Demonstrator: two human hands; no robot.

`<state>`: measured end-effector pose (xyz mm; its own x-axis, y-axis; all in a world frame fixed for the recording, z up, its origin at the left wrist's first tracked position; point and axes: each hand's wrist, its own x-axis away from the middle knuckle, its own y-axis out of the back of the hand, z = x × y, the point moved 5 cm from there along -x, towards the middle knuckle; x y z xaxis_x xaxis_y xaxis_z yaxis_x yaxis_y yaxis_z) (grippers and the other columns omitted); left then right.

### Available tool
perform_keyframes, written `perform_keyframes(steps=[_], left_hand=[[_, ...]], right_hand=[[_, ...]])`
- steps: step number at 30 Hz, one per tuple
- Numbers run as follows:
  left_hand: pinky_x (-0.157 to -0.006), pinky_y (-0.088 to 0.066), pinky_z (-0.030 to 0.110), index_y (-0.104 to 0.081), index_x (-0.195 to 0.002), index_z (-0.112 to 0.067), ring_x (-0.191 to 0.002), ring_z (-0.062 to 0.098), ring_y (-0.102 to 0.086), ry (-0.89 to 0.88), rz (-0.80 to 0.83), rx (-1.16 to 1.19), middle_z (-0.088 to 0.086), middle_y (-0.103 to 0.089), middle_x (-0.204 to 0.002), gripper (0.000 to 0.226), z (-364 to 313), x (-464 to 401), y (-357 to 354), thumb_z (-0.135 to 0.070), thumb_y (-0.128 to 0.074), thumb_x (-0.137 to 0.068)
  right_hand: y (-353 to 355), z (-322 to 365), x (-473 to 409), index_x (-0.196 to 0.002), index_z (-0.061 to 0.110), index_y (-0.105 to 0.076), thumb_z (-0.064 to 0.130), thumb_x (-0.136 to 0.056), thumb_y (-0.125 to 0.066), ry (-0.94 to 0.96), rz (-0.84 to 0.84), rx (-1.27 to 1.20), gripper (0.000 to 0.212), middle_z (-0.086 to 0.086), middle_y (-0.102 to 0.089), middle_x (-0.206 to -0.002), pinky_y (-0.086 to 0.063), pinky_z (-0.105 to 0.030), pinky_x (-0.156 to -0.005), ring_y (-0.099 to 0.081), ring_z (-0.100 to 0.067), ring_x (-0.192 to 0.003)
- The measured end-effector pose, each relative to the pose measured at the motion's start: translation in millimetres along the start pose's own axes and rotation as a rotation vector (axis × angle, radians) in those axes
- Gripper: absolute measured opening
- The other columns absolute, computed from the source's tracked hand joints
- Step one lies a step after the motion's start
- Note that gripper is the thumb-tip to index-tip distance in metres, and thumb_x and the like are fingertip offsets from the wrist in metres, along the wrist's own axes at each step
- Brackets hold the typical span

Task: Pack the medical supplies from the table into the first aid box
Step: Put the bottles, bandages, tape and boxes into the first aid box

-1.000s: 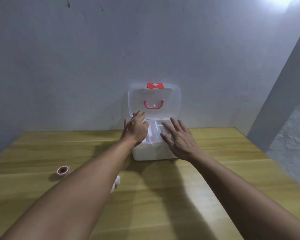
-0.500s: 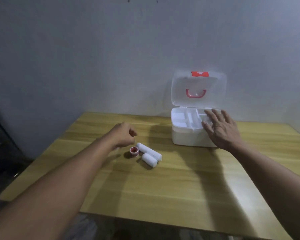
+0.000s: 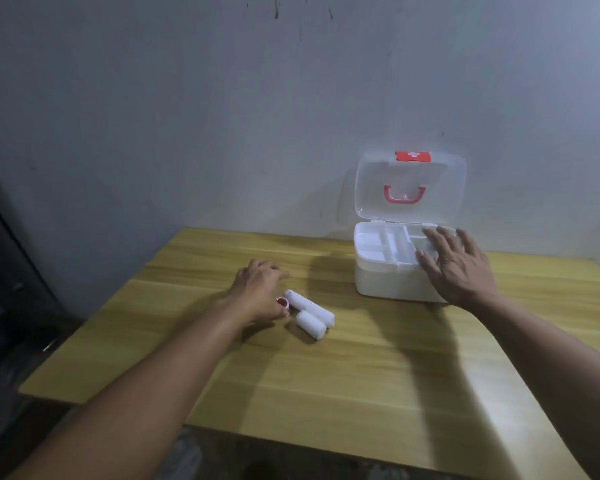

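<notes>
Your left hand (image 3: 257,292) curls loosely over the small red-rimmed tape roll (image 3: 282,302) at frame centre; whether it grips, you cannot tell. Beside it two white bandage rolls (image 3: 310,313) lie touching, long axes running upper left to lower right. Your right hand (image 3: 456,265), fingers spread, rests on the open first aid box (image 3: 381,282) at right, on the wooden table (image 3: 361,375).

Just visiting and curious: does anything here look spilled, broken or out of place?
Nothing stands out. The first aid box stands open and upright, and two white rolls lie loose beside a small red-rimmed roll near the left hand.
</notes>
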<state>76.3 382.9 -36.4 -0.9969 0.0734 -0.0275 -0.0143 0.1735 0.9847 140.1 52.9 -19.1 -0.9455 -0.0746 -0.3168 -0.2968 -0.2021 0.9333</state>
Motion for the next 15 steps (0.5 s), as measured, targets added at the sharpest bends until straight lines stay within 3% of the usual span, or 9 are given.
perform_keyframes(steps=[3, 8, 11, 15], left_hand=[[-0.104, -0.037, 0.043, -0.05, -0.132, -0.022, -0.13, 0.029, -0.035, 0.148, 0.027, 0.058, 0.006, -0.045, -0.136, 0.077, 20.9, 3.4, -2.0, -0.051, -0.075, -0.066], [-0.087, -0.047, 0.033, -0.061, -0.117, -0.023, -0.115, 0.025, -0.052, 0.163, 0.037, 0.236, 0.008, -0.06, -0.119, 0.065, 23.9, 11.0, -10.6, -0.039, -0.081, -0.057], [-0.073, -0.049, 0.03, -0.067, -0.1, -0.032, -0.097, 0.021, -0.062, 0.143, -0.021, 0.299, 0.0, -0.066, -0.101, 0.048, 15.5, 16.4, -9.1, -0.038, -0.076, -0.053], [-0.071, -0.054, 0.035, -0.072, -0.084, -0.028, -0.081, 0.018, -0.064, 0.11, -0.042, 0.336, -0.008, -0.07, -0.084, 0.027, 5.1, 19.6, -11.8, -0.028, -0.077, -0.058]], right_hand=[[-1.1, -0.6, -0.4, -0.147, 0.035, -0.02, 0.059, -0.094, -0.021, 0.0, -0.013, -0.004, 0.059, 0.002, -0.023, -0.158, -0.018, -0.046, -0.117, -0.009, -0.024, -0.147], [-1.0, -0.6, -0.4, -0.147, 0.032, -0.024, 0.059, -0.094, -0.023, -0.003, -0.031, -0.008, 0.059, 0.001, -0.026, -0.157, -0.018, -0.046, -0.117, -0.01, -0.025, -0.146], [-0.3, -0.3, 0.1, -0.145, 0.033, -0.027, 0.062, -0.091, -0.018, -0.006, -0.043, -0.012, 0.062, 0.001, -0.029, -0.156, -0.02, -0.046, -0.116, -0.012, -0.026, -0.145], [-1.5, 0.4, 0.9, -0.145, 0.033, -0.027, 0.063, -0.088, -0.017, -0.006, -0.042, -0.017, 0.065, 0.001, -0.03, -0.155, -0.02, -0.046, -0.116, -0.012, -0.026, -0.146]])
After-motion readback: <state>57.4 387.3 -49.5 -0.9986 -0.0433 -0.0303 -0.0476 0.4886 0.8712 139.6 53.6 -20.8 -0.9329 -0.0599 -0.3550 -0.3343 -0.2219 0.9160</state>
